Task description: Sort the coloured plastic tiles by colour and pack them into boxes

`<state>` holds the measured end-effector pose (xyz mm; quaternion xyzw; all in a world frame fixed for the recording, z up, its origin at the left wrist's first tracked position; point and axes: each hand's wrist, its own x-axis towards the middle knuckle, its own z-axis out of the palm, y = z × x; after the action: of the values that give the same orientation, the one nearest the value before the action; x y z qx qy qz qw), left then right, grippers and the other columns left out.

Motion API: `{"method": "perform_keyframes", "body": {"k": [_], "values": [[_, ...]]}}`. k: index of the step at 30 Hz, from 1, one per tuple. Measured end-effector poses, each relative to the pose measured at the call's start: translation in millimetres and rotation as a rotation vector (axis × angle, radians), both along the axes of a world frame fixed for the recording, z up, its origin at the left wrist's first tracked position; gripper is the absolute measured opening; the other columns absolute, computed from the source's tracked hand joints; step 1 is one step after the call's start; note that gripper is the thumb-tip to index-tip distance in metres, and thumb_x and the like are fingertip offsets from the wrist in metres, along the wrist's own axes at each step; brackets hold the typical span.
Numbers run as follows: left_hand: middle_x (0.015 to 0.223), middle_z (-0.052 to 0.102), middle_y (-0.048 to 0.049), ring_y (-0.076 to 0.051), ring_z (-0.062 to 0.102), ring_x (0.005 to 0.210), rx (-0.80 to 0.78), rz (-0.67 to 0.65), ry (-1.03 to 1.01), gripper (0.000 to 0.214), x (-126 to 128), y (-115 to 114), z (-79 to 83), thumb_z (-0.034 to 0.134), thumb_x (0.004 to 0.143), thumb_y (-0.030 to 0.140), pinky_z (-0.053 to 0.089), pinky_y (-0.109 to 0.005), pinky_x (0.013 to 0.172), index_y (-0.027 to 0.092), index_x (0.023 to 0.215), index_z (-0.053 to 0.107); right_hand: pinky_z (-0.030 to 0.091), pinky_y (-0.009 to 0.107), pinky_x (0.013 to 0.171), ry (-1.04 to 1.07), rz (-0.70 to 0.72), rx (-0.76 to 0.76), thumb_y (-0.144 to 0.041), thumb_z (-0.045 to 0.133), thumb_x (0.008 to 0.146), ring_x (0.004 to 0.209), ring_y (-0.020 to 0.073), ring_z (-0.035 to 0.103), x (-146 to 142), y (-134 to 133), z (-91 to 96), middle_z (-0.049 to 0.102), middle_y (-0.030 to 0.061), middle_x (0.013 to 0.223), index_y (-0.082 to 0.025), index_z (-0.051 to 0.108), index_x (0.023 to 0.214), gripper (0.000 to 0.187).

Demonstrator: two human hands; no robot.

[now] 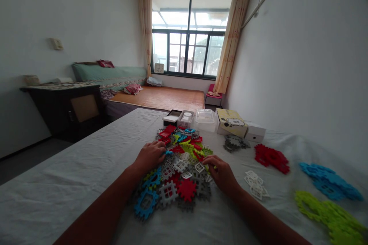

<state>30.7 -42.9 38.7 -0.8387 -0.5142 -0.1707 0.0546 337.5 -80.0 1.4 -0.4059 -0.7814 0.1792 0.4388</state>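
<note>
A mixed heap of plastic interlocking tiles (178,168) in red, blue, grey, green and white lies on the white-covered table (71,183) in front of me. My left hand (149,155) rests on the heap's left side, fingers curled onto the pieces. My right hand (221,174) sits at the heap's right edge, fingertips pinched among the tiles; what they hold is hidden. To the right lie sorted groups: grey tiles (235,143), red tiles (271,158), small white tiles (255,184), blue tiles (330,182) and lime green tiles (330,216).
Behind the heap stand a black box (172,116), a clear plastic container (205,119), a yellow cartoon box (231,122) and a white box (255,133). Beyond the table are a bed (158,97), a dark cabinet (69,109) and a window. A wall runs along the right.
</note>
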Motion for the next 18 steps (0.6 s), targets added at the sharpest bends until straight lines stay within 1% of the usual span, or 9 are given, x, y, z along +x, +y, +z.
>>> {"method": "perform_keyframes", "body": {"k": [2, 4, 5, 7, 9, 11, 14, 16, 18], "values": [[0.107, 0.067, -0.0037, -0.024, 0.055, 0.105, 0.039, -0.015, -0.083, 0.015, 4.2, -1.7, 4.5, 0.057, 0.081, 0.023, 0.042, -0.036, 0.091, 0.025, 0.088, 0.07, 0.05, 0.03, 0.08, 0.004, -0.021, -0.006, -0.015, 0.042, 0.084, 0.095, 0.0183, 0.061, -1.0, -1.3, 1.9, 0.066, 0.0054, 0.099, -0.023, 0.066, 0.089, 0.026], [0.104, 0.067, -0.0031, -0.021, 0.057, 0.102, 0.037, -0.06, -0.237, 0.016, 10.0, -4.7, 10.0, 0.054, 0.084, 0.027, 0.043, -0.034, 0.091, 0.025, 0.088, 0.069, 0.051, 0.028, 0.073, 0.011, -0.061, -0.028, -0.018, 0.043, 0.085, 0.087, 0.0178, 0.062, -3.8, -3.7, 5.7, 0.066, 0.0056, 0.099, -0.023, 0.065, 0.093, 0.024], [0.102, 0.067, -0.0033, -0.02, 0.058, 0.099, 0.007, -0.093, -0.328, 0.018, 13.8, -6.8, 12.7, 0.052, 0.086, 0.029, 0.045, -0.031, 0.089, 0.024, 0.089, 0.069, 0.051, 0.027, 0.069, 0.019, -0.076, -0.048, -0.021, 0.044, 0.086, 0.081, 0.017, 0.062, -6.0, -5.4, 8.2, 0.066, 0.0055, 0.098, -0.023, 0.064, 0.097, 0.023], [0.097, 0.067, -0.0039, -0.018, 0.061, 0.092, -0.107, -0.176, -0.492, 0.022, 23.0, -12.2, 17.1, 0.05, 0.088, 0.032, 0.049, -0.027, 0.08, 0.021, 0.09, 0.068, 0.05, 0.026, 0.062, 0.047, -0.087, -0.093, -0.026, 0.046, 0.087, 0.07, 0.015, 0.061, -12.1, -9.5, 13.8, 0.067, 0.0052, 0.095, -0.023, 0.062, 0.103, 0.023], [0.093, 0.067, -0.0044, -0.017, 0.062, 0.086, -0.224, -0.258, -0.594, 0.025, 33.9, -18.7, 19.2, 0.049, 0.088, 0.035, 0.05, -0.024, 0.072, 0.019, 0.09, 0.068, 0.05, 0.025, 0.061, 0.066, -0.054, -0.136, -0.03, 0.048, 0.087, 0.068, 0.0139, 0.06, -19.6, -14.2, 19.3, 0.067, 0.005, 0.097, -0.023, 0.06, 0.108, 0.025], [0.092, 0.068, -0.0049, -0.017, 0.062, 0.085, -0.285, -0.332, -0.639, 0.026, 44.6, -24.9, 18.6, 0.052, 0.087, 0.036, 0.05, -0.023, 0.071, 0.018, 0.09, 0.069, 0.05, 0.024, 0.062, 0.066, 0.005, -0.17, -0.032, 0.052, 0.086, 0.068, 0.0137, 0.061, -26.9, -19.2, 23.6, 0.068, 0.0038, 0.095, -0.024, 0.059, 0.111, 0.027], [0.091, 0.069, -0.0056, -0.017, 0.063, 0.085, -0.321, -0.432, -0.651, 0.025, 55.8, -30.2, 13.9, 0.055, 0.086, 0.036, 0.05, -0.026, 0.076, 0.017, 0.089, 0.071, 0.049, 0.023, 0.061, 0.063, 0.075, -0.197, -0.032, 0.057, 0.083, 0.065, 0.0134, 0.06, -34.0, -25.5, 27.1, 0.068, 0.0, 0.079, -0.024, 0.063, 0.103, 0.022], [0.091, 0.07, -0.0056, -0.018, 0.063, 0.085, -0.36, -0.474, -0.64, 0.024, 58.2, -30.0, 9.8, 0.056, 0.087, 0.036, 0.05, -0.026, 0.079, 0.018, 0.089, 0.071, 0.048, 0.023, 0.06, 0.064, 0.08, -0.188, -0.031, 0.056, 0.084, 0.064, 0.0132, 0.06, -34.5, -27.4, 28.1, 0.067, -0.001, 0.073, -0.024, 0.066, 0.094, 0.016], [0.093, 0.07, -0.0052, -0.017, 0.063, 0.086, -0.388, -0.467, -0.638, 0.025, 57.1, -27.5, 6.4, 0.054, 0.087, 0.037, 0.05, -0.026, 0.078, 0.019, 0.09, 0.071, 0.048, 0.023, 0.062, 0.081, 0.051, -0.173, -0.031, 0.054, 0.085, 0.066, 0.0133, 0.06, -30.3, -25.7, 29.0, 0.068, -0.0002, 0.077, -0.023, 0.066, 0.091, 0.015]]}}
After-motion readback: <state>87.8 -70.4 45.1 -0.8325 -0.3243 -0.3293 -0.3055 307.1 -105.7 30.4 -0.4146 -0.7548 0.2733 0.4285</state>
